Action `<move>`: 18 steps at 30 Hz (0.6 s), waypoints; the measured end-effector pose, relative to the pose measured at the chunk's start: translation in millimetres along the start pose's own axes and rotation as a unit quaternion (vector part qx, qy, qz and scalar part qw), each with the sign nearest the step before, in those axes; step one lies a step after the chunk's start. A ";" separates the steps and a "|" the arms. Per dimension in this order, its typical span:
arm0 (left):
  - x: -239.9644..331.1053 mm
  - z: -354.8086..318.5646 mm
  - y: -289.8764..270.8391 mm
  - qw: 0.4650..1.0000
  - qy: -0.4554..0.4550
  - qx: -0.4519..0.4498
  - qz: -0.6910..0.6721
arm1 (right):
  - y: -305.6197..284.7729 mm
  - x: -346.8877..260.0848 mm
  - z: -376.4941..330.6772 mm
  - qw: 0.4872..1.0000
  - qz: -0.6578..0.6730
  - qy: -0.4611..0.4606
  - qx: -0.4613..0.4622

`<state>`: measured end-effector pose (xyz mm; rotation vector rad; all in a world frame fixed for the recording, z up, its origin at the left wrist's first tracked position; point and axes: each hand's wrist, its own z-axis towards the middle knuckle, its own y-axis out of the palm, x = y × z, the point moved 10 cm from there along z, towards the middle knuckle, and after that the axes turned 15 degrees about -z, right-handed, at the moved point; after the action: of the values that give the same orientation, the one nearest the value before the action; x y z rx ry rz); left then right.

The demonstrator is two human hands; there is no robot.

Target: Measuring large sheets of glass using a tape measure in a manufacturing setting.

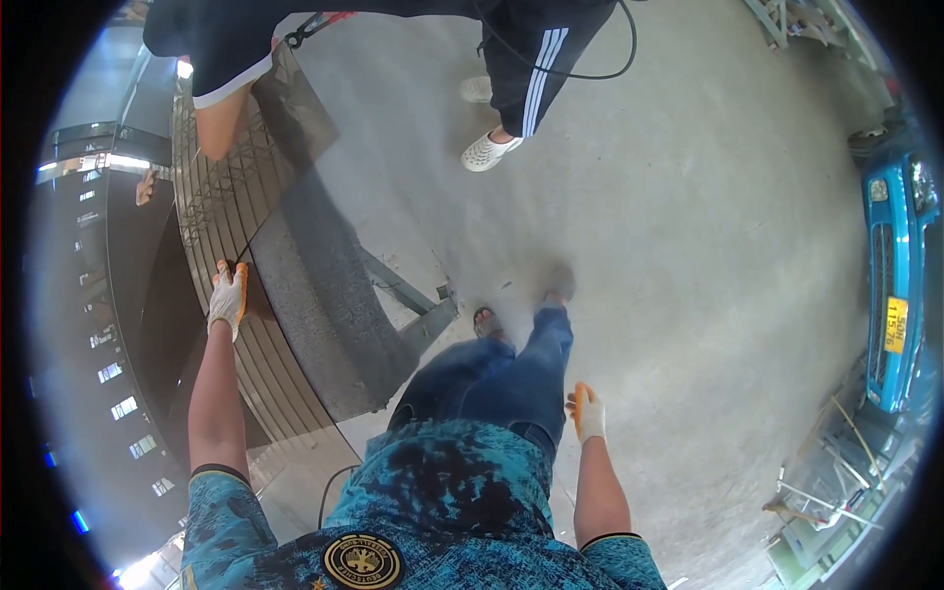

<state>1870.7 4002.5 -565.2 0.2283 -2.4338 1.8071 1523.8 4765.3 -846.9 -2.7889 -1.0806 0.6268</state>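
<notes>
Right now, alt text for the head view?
Seen from above, the person's gloved left hand rests on a large glass pane lying on a grey padded stand, while the gloved right hand hangs free. Another person's legs in white clogs stand on the concrete floor.

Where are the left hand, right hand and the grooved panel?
left hand (227, 298): head view, back of the glove, resting on the panel.
right hand (588, 411): head view, glove's middle, holding nothing.
grooved panel (211, 187): head view, bare ribbed face.
</notes>
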 end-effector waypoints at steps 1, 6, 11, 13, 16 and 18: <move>0.5 -1.2 -0.6 1.000 -0.004 0.001 0.005 | -0.6 0.1 -0.8 1.000 0.001 0.001 0.001; -6.1 3.4 0.5 1.000 -0.008 0.002 -0.002 | -5.9 -1.3 -2.0 1.000 -0.010 0.002 0.009; -4.9 4.4 1.9 1.000 0.000 -0.001 -0.020 | -7.6 -4.5 -0.1 1.000 -0.006 -0.003 0.005; 0.5 1.7 3.4 1.000 0.000 -0.007 -0.014 | -9.3 -5.7 0.5 1.000 -0.010 -0.005 0.007; -18.0 15.0 4.0 1.000 0.006 0.004 -0.010 | -7.3 -7.7 1.4 1.000 -0.011 -0.010 0.002; -20.4 18.1 5.3 1.000 0.011 0.008 -0.008 | -7.8 -7.9 1.9 1.000 -0.007 -0.014 0.000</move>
<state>1890.0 3988.0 -579.0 0.2291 -2.3973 1.8125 1512.9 4765.8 -844.2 -2.7781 -1.1051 0.6676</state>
